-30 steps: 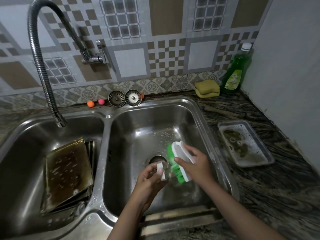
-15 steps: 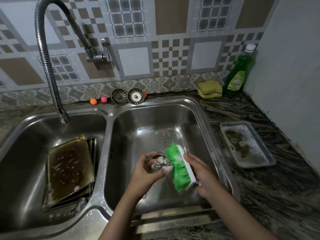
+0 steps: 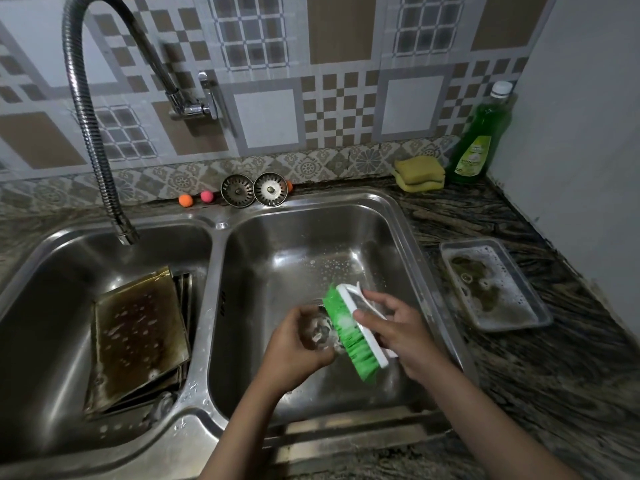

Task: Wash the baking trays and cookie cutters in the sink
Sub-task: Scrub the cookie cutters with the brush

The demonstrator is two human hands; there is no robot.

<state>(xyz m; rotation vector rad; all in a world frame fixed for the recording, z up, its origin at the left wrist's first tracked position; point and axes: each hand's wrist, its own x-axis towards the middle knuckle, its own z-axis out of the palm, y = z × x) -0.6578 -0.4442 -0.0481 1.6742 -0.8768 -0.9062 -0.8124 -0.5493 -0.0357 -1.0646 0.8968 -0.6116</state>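
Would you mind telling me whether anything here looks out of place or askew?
Two sink strainers stand on edge against the backsplash, out of their drains. The baking trays in the left basin lean tilted in a stack rather than lying flat.

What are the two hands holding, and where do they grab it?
The right hand grips the green scrub brush by its white back. The left hand curls its fingers round a small soapy cookie cutter; exactly where is blurred.
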